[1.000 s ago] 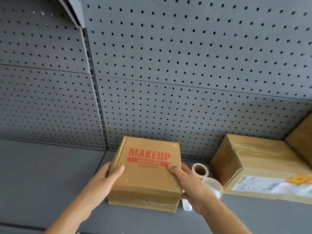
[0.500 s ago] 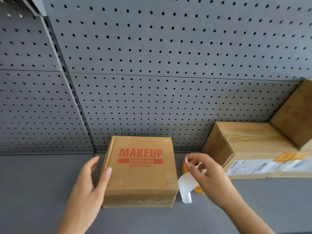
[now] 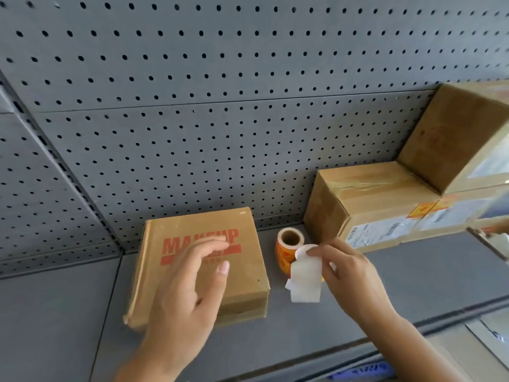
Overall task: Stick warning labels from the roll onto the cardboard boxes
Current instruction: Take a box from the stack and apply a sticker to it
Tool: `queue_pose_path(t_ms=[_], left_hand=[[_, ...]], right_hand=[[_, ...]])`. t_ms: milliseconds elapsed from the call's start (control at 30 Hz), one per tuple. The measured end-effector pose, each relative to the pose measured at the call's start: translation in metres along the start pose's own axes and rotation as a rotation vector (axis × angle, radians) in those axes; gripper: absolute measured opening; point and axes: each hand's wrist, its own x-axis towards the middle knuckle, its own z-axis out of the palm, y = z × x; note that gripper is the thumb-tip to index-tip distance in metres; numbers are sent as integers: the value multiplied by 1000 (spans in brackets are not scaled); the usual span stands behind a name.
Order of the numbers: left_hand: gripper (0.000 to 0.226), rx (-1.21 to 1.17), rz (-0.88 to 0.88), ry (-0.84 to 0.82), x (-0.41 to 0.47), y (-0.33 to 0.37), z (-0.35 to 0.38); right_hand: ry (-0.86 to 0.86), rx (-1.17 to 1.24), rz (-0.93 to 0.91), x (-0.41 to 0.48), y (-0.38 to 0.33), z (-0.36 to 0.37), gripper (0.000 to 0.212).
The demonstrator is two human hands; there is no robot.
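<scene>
A flat brown cardboard box (image 3: 242,277) printed MAKEUP in red lies on the grey shelf (image 3: 413,285). My left hand (image 3: 190,288) hovers over its lid with fingers spread and relaxed, holding nothing. Right of the box stands the label roll (image 3: 286,244), orange and yellow with a cardboard core. My right hand (image 3: 349,274) pinches the loose white backing strip (image 3: 305,279) that hangs from the roll. Two larger cardboard boxes sit at the right: a lower one (image 3: 369,199) carrying shipping labels and an orange warning label (image 3: 424,209), and one stacked above it (image 3: 462,133).
A grey pegboard wall (image 3: 220,92) closes off the back of the shelf. A slotted upright (image 3: 63,166) runs down it at the left. The shelf's front edge (image 3: 399,323) runs diagonally at lower right, with a blue price strip (image 3: 366,372) below it.
My left hand left the box's side and now hovers over its lid. My right hand left the box, reached the roll and now pinches its white strip. The view swung right.
</scene>
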Motion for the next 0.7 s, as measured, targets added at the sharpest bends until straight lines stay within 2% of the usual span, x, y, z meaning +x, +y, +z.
queue_pose_path(t_ms=[67,233,333,433,700], left_hand=[[18,-72,-66,-83,8,11,9],[29,-323,-163,-246,32,34,30],[34,-453,-308,-309,43,38,41],[30,-528,-461,-341,49,37,44],[21,-670,-539,-520,48,34,36]], right_hand=[[65,85,-81,0,-10,-10,23],[101,227,-277,-5,-37,-27,19],[94,282,-371,-10,-52,-32,19],[79,309,-469,-15,-61,-35,23],[7,331,-524,-21,-66,-31,28]])
